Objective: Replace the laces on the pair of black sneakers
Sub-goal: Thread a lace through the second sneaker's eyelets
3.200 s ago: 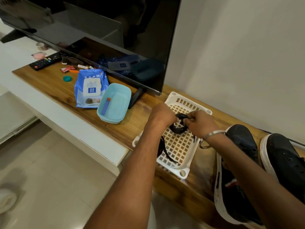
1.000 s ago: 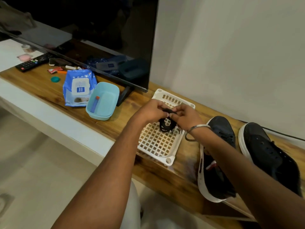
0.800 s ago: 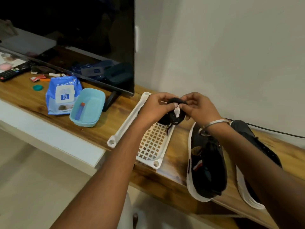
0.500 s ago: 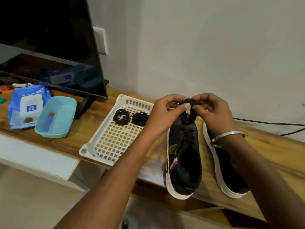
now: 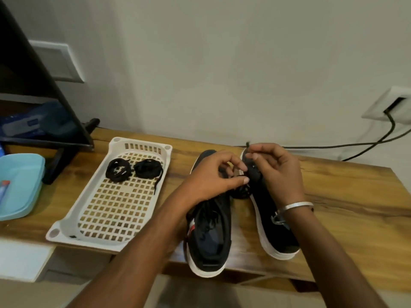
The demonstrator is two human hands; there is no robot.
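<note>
now over the black sneakers [image 5: 222,223], not the white basket [image 5: 111,196] on the left. both hands [image 5: 213,176] pinching one black lace [image 5: 242,190], pulling its coil open. threading comes next.

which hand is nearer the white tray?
Left. The left hand is over the left sneaker beside the tray; the right hand is farther off, above the right sneaker.
</note>
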